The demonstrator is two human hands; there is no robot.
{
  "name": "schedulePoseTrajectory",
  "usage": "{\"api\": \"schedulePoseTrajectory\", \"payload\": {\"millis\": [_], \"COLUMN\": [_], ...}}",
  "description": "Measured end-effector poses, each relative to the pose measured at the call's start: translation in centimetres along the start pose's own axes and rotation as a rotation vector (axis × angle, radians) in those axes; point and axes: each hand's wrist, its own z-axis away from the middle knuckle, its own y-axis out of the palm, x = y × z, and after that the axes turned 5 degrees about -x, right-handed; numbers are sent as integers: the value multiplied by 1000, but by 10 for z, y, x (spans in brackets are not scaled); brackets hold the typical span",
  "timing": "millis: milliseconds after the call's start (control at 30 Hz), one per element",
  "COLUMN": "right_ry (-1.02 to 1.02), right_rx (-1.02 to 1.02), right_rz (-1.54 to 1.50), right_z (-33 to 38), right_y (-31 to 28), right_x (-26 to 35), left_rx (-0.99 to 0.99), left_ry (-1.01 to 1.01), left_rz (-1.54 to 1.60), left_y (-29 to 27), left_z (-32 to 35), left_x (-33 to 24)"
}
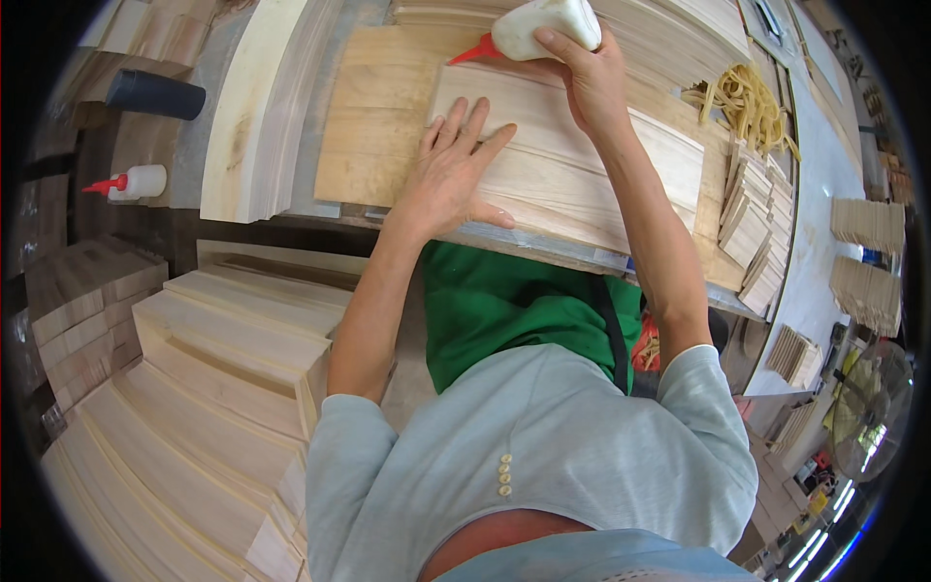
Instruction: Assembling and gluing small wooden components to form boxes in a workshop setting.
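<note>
A white glue bottle (pixel 545 27) with a red pointed nozzle is gripped in my right hand (pixel 593 82). It is tipped on its side, and its nozzle points left, close to the far left corner of a pale wooden board (pixel 582 184). My left hand (pixel 452 173) lies on the left part of that board with its fingers spread, the thumb by the near edge. Under the board is a yellowish wooden work surface (pixel 373 116). Whether glue is coming out of the nozzle cannot be seen.
Tangled yellow bands (pixel 747 107) and a pile of small wooden slats (pixel 752 213) lie at the right. Long boards (pixel 257 107), a dark cylinder (pixel 155 94) and another red-tipped glue bottle (pixel 145 182) are at the left. Stacked wooden pieces (pixel 194 407) stand at lower left.
</note>
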Motion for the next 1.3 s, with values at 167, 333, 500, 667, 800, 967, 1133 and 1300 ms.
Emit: {"api": "schedulePoseTrajectory", "payload": {"millis": [167, 333, 500, 667, 800, 967, 1133, 1300], "right_ry": [-9, -113, -154, -221, -219, -278, -220, -171], "right_rx": [-56, 57, 143, 225, 276, 293, 276, 249], "right_rz": [58, 141, 286, 428, 448, 399, 440, 477], "right_z": [0, -3, -4, -6, -10, -14, -7, 2], "right_y": [3, 5, 7, 7, 2, -14, -37, -64], "right_x": [2, 5, 12, 27, 26, 22, 37, 56], "left_rx": [4, -1, -1, 3, 14, 26, 37, 73], "left_ry": [-5, -6, -7, -9, -6, -20, -27, -45], "left_rz": [2, 7, 20, 27, 30, 34, 20, -12], "left_y": [-2, -3, -2, -2, -2, -2, -2, -4], "left_z": [-1, 0, -1, -1, -2, -3, -2, -4], "left_x": [-1, -1, -1, -2, -1, -3, -3, -6]}}
